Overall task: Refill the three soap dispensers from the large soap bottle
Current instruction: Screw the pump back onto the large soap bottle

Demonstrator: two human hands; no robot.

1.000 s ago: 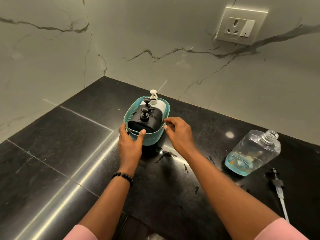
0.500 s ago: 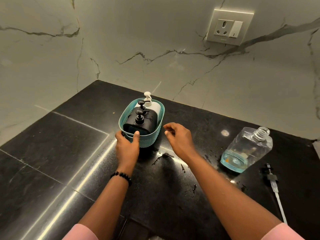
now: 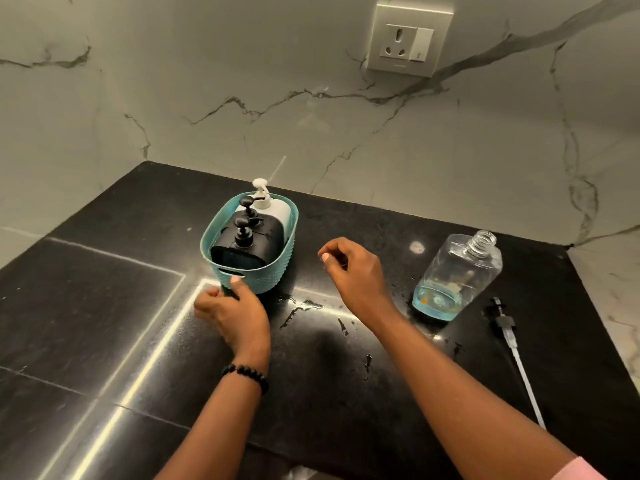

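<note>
A teal basket (image 3: 266,282) stands on the black counter and holds three soap dispensers: two black ones (image 3: 258,242) in front and a white one (image 3: 277,211) at the back. My left hand (image 3: 235,313) is just in front of the basket, its thumb tip touching the front wall, fingers loosely curled and holding nothing. My right hand (image 3: 356,275) hovers to the right of the basket, apart from it, fingers loosely curled and empty. The large clear soap bottle (image 3: 457,275) stands uncapped at the right with a little blue soap at its bottom.
The bottle's black pump with its long white tube (image 3: 516,355) lies on the counter to the right of the bottle. Small spills (image 3: 301,308) dot the counter (image 3: 104,306) between my hands. A marble wall with a socket (image 3: 410,39) rises behind.
Both hands have come off the basket: the right one moved away to the right, the left one slipped down to the front wall. The basket stays in place.
</note>
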